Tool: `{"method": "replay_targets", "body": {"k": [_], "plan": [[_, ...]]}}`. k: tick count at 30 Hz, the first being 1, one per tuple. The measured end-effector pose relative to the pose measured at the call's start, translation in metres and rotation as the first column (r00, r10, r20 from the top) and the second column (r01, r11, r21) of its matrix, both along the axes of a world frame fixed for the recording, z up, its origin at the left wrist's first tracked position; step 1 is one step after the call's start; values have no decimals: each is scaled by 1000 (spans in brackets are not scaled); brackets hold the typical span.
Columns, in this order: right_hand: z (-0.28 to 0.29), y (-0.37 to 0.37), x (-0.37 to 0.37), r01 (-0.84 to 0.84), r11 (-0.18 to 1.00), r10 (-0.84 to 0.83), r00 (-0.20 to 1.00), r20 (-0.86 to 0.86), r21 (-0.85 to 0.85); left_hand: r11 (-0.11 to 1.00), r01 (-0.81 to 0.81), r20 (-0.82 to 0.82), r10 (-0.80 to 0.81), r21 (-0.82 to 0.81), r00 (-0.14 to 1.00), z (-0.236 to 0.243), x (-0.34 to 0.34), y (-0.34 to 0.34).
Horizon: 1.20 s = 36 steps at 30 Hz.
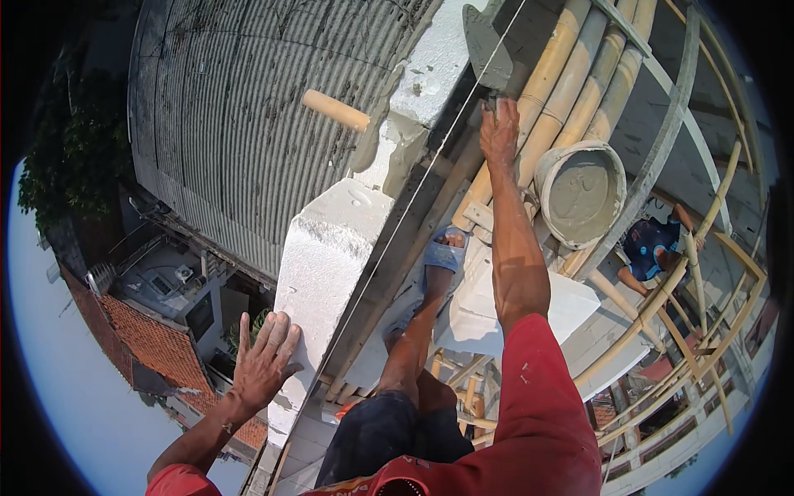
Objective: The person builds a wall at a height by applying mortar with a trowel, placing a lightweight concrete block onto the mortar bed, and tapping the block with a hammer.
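My left hand (269, 355), fingers spread, lies against the side of a white lightweight block (318, 273) on the wall top. Away to the right, my right hand (499, 134) is closed round the handle of a trowel (488, 51), whose grey blade points away from me. Grey mortar (405, 149) is smeared over the wall beyond the block. A taut white string (389, 240) runs along the wall's near side. Beside my right forearm stands a bucket (543, 175) holding wet mortar (582, 197).
Bamboo poles (571, 74) form scaffolding under and beside the bucket. My sandalled foot (447, 248) stands on it, near more white blocks (538, 310). Another person (653, 246) is lower down at right. A corrugated roof (256, 107) lies beyond the wall, with a drop at left.
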State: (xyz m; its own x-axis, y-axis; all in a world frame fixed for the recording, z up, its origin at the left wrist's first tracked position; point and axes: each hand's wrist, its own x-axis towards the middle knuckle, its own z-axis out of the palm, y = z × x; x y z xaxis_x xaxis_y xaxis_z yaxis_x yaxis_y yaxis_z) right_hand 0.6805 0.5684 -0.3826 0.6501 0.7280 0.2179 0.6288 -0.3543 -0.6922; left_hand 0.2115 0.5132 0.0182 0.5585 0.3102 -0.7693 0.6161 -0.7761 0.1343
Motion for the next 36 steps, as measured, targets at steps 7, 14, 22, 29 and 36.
{"method": "replay_targets", "body": {"k": [7,14,22,29,36], "plan": [[30,-78,-62,-18,981,27,999,43,-193,995,96,27,-96,32,995,1,0,-3],[68,-170,-114,-29,980,11,996,-93,-197,999,17,-54,-15,36,998,1,-1,-7],[144,-70,-49,55,978,210,-249,-945,202,998,3,-45,0,57,999,6,0,-7],[132,-51,0,-392,917,-40,88,-995,-71,999,-20,-17,21,36,1000,1,3,-7],[155,-192,-24,-469,799,-276,268,-923,-375,999,-22,-36,23,31,999,5,0,-10]]}}
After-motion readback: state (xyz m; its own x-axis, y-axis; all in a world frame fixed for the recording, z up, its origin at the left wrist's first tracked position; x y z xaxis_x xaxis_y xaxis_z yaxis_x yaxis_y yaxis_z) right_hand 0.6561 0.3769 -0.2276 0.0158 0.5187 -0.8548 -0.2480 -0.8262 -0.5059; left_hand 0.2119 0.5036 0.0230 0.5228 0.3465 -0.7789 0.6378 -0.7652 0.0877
